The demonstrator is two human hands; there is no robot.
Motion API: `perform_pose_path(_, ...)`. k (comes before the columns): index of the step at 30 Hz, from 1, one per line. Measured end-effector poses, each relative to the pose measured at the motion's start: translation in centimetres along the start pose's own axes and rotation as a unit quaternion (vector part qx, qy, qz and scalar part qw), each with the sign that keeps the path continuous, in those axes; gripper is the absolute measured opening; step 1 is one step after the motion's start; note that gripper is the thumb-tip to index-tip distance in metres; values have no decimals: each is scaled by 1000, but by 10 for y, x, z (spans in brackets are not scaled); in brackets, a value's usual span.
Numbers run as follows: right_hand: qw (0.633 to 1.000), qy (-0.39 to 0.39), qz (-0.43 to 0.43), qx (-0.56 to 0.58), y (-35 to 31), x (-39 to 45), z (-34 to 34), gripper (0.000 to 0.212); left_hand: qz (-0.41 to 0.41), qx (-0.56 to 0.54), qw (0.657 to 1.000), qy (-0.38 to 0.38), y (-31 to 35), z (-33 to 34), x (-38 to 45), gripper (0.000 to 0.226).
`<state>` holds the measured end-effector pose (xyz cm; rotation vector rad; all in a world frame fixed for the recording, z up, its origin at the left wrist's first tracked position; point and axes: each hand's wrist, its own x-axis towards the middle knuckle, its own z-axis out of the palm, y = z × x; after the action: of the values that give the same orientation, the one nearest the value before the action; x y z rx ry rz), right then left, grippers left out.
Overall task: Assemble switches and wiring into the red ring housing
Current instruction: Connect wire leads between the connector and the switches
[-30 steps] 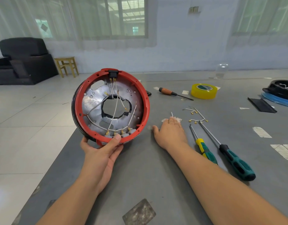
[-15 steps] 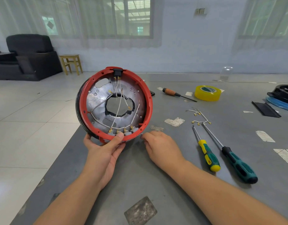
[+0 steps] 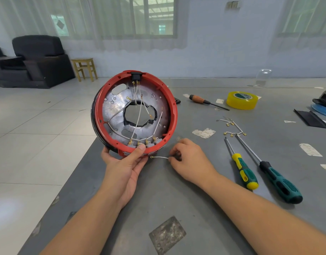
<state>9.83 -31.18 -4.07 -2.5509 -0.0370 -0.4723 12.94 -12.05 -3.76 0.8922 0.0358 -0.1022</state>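
The red ring housing [image 3: 174,115] stands on edge at the table's near-left corner, its open side facing me. Inside sit a silver metal plate, a black switch at the top, several grey switches along the bottom and white wires crossing the middle. My left hand [image 3: 125,162] grips the housing's lower rim, thumb on the red edge. My right hand [image 3: 188,159] lies just right of it on the table, fingers pinching a short white wire [image 3: 159,157] with a gold ring terminal that points toward the housing.
More loose wires with gold terminals [image 3: 232,128] lie to the right. Two screwdrivers, yellow-green [image 3: 243,170] and teal-black [image 3: 278,181], lie beside my right forearm. A wooden-handled screwdriver [image 3: 201,100], yellow tape roll [image 3: 241,100] and black parts [image 3: 311,118] sit farther back. The table edge runs left of the housing.
My right hand has drawn back from the paper scrap near the loose wires to beside the housing's lower rim, and now pinches a short white wire. The left hand keeps its grip.
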Motion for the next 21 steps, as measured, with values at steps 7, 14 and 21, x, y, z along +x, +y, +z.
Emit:
perform_pose_path(7, 997, -26, -42, -60, -1, 2, -3, 12, 0, 8, 1000, -2, 1, 0, 0, 96)
perform_pose_path(14, 977, -95, -131, -139, -6, 0, -12, 18, 0, 3, 1000, 2, 1, 0, 1, 100)
perform_pose_path(21, 951, -135, -202, -192, -3, 2, -17, 24, 3, -4, 1000, -9, 1, 0, 1, 114)
